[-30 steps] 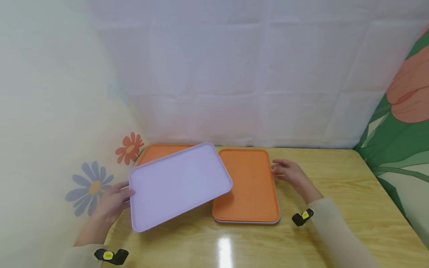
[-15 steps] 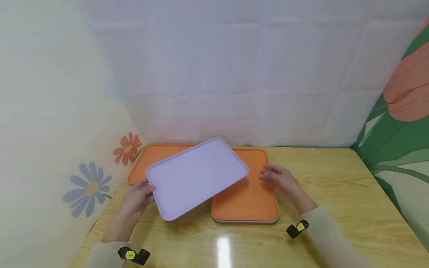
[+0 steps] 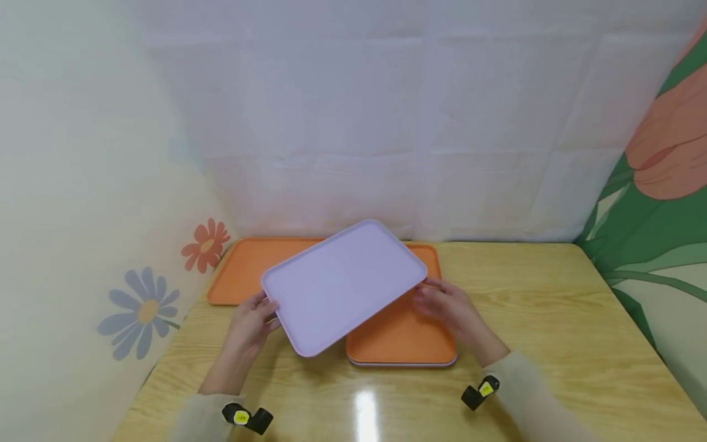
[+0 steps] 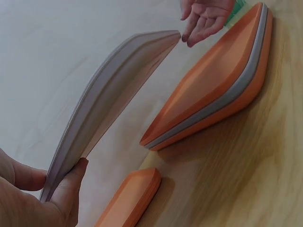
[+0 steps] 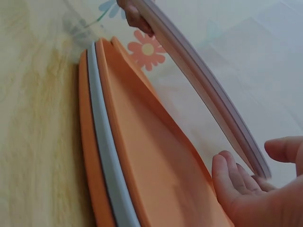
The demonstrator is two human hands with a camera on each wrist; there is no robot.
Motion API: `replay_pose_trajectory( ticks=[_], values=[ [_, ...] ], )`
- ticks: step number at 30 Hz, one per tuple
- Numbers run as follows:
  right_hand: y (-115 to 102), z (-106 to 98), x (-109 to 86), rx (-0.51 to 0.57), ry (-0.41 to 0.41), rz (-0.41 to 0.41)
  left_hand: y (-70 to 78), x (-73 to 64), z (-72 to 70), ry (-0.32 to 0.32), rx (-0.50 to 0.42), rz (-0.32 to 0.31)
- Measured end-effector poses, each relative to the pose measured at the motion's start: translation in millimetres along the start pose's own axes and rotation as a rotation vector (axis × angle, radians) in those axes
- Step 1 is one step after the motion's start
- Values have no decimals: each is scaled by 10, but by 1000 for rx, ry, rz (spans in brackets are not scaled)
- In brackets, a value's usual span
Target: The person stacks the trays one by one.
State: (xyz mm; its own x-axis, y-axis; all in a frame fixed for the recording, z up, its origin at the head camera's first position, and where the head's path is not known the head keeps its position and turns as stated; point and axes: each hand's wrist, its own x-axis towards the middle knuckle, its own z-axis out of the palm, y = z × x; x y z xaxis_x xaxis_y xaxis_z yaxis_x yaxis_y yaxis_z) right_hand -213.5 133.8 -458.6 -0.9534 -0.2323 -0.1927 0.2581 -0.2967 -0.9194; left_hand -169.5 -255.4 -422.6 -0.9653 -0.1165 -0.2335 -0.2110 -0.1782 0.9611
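1. Here's the left hand (image 3: pixel 251 322), clamped on one end of the purple tray (image 3: pixel 345 285), thumb over the rim; the tray tilts in the air between both hands.
2. And the right hand (image 3: pixel 450 310) is at the opposite corner, thumb and fingers apart around it; contact, I can't tell.
3. Below and just left of the right hand, a stack on the table (image 3: pixel 552 319): top orange tray (image 3: pixel 405 344), grey-looking tray (image 5: pixel 106 142), bottom orange tray (image 5: pixel 88 142). The purple tray overhangs, hiding part.
4. Beyond the left hand, another orange tray (image 3: pixel 237 276), partly covered from above.
5. Beyond both hands, a white sheet (image 3: pixel 331 123); left of the left hand, a blue flower (image 3: pixel 146 312) decorates the wall (image 3: pixel 66 215).
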Motion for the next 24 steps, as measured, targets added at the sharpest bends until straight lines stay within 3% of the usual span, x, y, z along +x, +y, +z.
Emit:
replay_pose_trajectory(
  ticks=[7,15,24],
  values=[
    [51,164,-22,116,84,-8,-57,33,162,-4,-38,15],
    [45,248,11,225,174,-75,-125,55,373,-42,-104,56],
    [16,251,39,278,266,-82,-205,40,531,-53,-80,66]
  ],
)
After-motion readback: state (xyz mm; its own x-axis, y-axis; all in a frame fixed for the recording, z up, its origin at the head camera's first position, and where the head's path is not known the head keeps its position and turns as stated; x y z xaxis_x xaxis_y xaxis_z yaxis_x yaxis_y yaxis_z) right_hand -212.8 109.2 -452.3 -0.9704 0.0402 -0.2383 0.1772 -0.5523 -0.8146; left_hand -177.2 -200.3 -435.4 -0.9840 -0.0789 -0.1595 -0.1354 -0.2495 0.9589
